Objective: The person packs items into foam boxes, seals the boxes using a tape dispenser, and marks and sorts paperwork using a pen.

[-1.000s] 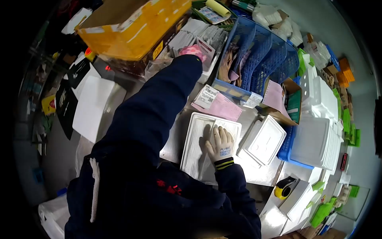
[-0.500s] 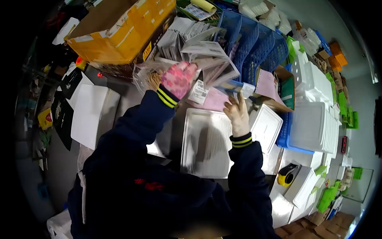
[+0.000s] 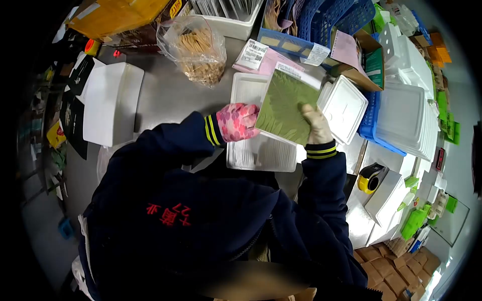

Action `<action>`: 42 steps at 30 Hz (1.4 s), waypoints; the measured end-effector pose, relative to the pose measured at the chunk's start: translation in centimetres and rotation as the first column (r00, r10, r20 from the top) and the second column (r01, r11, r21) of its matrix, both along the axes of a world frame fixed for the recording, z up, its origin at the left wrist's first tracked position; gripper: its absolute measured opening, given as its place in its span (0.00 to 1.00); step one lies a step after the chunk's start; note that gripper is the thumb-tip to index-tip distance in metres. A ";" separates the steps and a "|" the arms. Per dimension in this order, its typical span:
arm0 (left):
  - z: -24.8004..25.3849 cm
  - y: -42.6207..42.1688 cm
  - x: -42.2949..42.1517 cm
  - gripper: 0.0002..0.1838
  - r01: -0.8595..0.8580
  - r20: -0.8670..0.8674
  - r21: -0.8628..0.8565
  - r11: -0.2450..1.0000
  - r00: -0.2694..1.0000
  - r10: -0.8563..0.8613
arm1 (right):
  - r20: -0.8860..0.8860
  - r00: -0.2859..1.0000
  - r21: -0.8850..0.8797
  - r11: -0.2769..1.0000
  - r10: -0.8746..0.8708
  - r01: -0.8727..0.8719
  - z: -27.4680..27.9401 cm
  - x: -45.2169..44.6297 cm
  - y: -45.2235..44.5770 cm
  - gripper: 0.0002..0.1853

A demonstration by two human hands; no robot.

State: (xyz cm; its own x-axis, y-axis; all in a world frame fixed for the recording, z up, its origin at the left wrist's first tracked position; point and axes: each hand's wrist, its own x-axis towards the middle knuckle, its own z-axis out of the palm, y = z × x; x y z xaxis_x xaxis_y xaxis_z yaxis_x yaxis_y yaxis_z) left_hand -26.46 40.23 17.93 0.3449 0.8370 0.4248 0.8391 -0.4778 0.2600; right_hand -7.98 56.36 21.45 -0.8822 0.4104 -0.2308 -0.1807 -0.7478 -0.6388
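A flat green card or packet (image 3: pixel 287 103) with a leaf pattern and a white labelled top strip is held between both hands. My left hand (image 3: pixel 238 122), in a pink patterned glove, grips its lower left edge with curled fingers. My right hand (image 3: pixel 317 124), in a white glove, holds its right edge with the thumb on the front. Beneath it lies a white ribbed tray (image 3: pixel 244 155), partly covered by the packet. Just behind the tray is a pink slip (image 3: pixel 273 62) with a white barcode label (image 3: pixel 252 54).
A clear bag of brown sticks (image 3: pixel 201 55) lies at the back left, beside a yellow-taped box (image 3: pixel 120 17). Blue baskets (image 3: pixel 291 42) stand behind. White lidded boxes (image 3: pixel 344 108) are at the right, a tape measure (image 3: pixel 370 179) nearer. A white block (image 3: pixel 111 103) sits left.
Both hands have come together over the tray, now holding the green packet. The left hand has left the back container of packets. The bag of sticks is now in full view.
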 end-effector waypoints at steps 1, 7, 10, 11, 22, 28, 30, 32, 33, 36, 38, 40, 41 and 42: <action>-0.6 -0.6 1.2 0.13 0.002 -0.001 0.019 1.000 1.000 -0.002 | 0.121 0.992 0.150 0.989 -0.029 0.011 -1.4 0.5 -0.2 0.30; -2.9 -6.2 6.2 0.13 -0.333 0.147 0.055 0.941 0.935 0.322 | 0.258 0.962 0.273 0.962 -0.090 0.017 -6.1 1.7 -1.6 0.34; -1.6 -5.0 8.6 0.14 -0.449 0.185 -0.071 0.891 0.872 0.454 | 0.505 0.858 0.535 0.813 -0.091 -0.229 -7.9 0.6 -2.4 0.38; -2.0 -4.2 9.1 0.19 -0.397 0.153 -0.162 0.904 0.894 0.420 | 0.456 0.838 0.824 0.498 -0.300 -0.270 -8.0 0.7 -2.6 0.40; -6.5 -3.1 9.3 0.21 -0.406 -0.111 -0.348 0.845 0.913 0.392 | 0.229 0.881 0.760 -0.489 -0.414 -0.428 -8.5 1.5 -4.0 0.29; -5.8 -2.3 5.4 0.17 -0.442 0.149 -0.231 0.867 0.864 0.480 | 0.269 0.860 0.726 -0.495 -0.434 -0.477 -9.0 1.3 -4.6 0.31; -3.0 -1.8 0.5 0.17 -0.641 0.184 -0.079 0.763 0.743 0.643 | 0.267 0.862 0.716 -0.510 -0.431 -0.477 -9.4 1.4 -4.5 0.30; -7.1 -0.2 -8.9 0.16 -0.716 0.760 -0.143 0.683 0.363 0.540 | 0.306 0.855 0.716 -0.490 -0.420 -0.497 -9.0 1.4 -4.6 0.29; -4.9 0.3 -11.8 0.15 -0.856 0.325 -0.120 0.503 0.445 0.835 | 0.292 0.858 0.718 -0.495 -0.422 -0.489 -9.0 1.4 -4.6 0.29; -2.0 3.9 -19.6 0.14 -0.939 -0.464 -0.225 0.261 0.338 0.819 | 0.265 0.857 0.717 -0.504 -0.441 -0.481 -9.0 1.3 -4.7 0.29; -2.1 6.1 -20.9 0.13 -0.907 -0.600 -0.394 0.147 0.375 0.707 | 0.268 0.865 0.751 -0.471 -0.424 -0.463 -8.9 1.3 -4.7 0.28; -11.1 6.1 -27.4 0.12 -0.896 -0.631 -0.273 0.350 0.441 0.638 | 0.251 0.877 0.791 -0.436 -0.409 -0.429 -8.3 1.1 -4.6 0.27; -11.0 6.2 -27.6 0.13 -0.899 -0.761 -0.293 0.325 0.425 0.490 | 0.271 0.877 0.795 -0.421 -0.397 -0.436 -8.1 1.0 -4.5 0.27; -9.5 7.3 -26.7 0.14 -0.904 -0.861 -0.297 0.306 0.392 0.324 | 0.290 0.875 0.797 -0.408 -0.388 -0.445 -8.0 0.9 -4.4 0.28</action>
